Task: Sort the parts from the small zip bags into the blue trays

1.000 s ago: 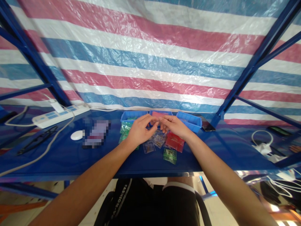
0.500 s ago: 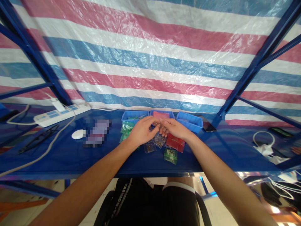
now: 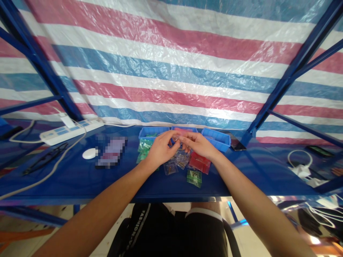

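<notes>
My left hand (image 3: 164, 145) and my right hand (image 3: 197, 143) meet over the desk, thumbs and fingertips pinched close together. Between them is what looks like a small clear plastic bag (image 3: 177, 140), mostly hidden by the fingers. Clear bags with small metal parts (image 3: 181, 159) lie just under the hands. A red bag (image 3: 200, 162) rests below my right hand, and a green bag with dark screw-like pieces (image 3: 194, 177) lies closer to the desk edge. More green bags (image 3: 144, 147) are heaped beside my left hand.
Behind the hands stand a left blue bin (image 3: 143, 134), a middle bin (image 3: 193, 130) holding red bags, and a tilted right bin (image 3: 221, 143). A phone (image 3: 237, 142) lies to the right. Leftward are a power strip (image 3: 57, 134), a white oval object (image 3: 89, 153) and glasses (image 3: 45, 159).
Both hands stay at the same place. The fingers have shifted slightly, with the thumbs now drawn up closer to the fingertips. The bags on the desk look unmoved.
</notes>
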The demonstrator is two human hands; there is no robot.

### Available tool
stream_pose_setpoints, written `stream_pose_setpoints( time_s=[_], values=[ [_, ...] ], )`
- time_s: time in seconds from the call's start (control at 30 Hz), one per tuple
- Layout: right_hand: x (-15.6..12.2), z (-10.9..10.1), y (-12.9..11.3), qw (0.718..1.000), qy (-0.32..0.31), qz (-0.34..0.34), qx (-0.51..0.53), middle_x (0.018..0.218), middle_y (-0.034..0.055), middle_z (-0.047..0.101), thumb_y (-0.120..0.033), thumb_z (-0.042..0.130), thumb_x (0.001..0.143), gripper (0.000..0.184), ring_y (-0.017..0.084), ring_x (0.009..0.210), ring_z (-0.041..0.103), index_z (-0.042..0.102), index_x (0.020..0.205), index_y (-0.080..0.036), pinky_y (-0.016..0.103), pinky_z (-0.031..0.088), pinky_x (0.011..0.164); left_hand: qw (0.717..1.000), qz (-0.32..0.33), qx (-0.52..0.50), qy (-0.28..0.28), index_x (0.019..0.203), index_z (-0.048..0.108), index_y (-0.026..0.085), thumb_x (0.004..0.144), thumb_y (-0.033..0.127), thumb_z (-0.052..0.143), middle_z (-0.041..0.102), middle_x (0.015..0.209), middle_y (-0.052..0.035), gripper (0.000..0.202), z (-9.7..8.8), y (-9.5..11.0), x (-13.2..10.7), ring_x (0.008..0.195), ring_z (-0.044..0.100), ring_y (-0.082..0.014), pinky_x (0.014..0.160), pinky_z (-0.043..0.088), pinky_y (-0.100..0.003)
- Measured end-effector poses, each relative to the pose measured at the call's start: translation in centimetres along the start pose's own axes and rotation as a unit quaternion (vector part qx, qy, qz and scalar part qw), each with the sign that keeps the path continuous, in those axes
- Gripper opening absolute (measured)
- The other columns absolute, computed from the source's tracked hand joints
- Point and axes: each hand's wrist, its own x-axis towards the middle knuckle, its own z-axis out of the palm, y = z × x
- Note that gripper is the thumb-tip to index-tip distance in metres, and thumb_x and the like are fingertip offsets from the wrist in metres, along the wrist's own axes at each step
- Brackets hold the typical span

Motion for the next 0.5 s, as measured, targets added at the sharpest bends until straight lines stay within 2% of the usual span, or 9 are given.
stream_pose_setpoints(
  time_s=[0.33,0.5],
  values=[
    [-0.15,-0.35,-0.03,1.000,0.007,0.012,0.010,0.074,0.0002,0.072,-0.068,0.077,0.090,0.048,0.016,0.065,0.065,0.072,0.097,-0.020,0.029,0.054,0.063,0.999,-0.024,-0.031,0.010,0.126,0.069,0.020,0.107,0.034,0.061,0.079,0.112,-0.0068,0.025,-0.07,0.12,0.15,0.092,0.074,-0.0200,0.074,0.059,-0.029],
    [-0.03,-0.39,0.08,1.000,0.009,0.007,0.026,0.075,0.0001,0.071,-0.067,0.078,0.089,0.047,0.015,0.064,0.064,0.072,0.096,-0.021,0.029,0.054,0.063,0.999,-0.020,-0.044,-0.006,0.128,0.069,0.021,0.110,0.033,0.057,0.076,0.115,-0.0077,0.025,-0.15,0.27,0.27,0.093,0.073,-0.0198,0.075,0.060,-0.029]
  ],
)
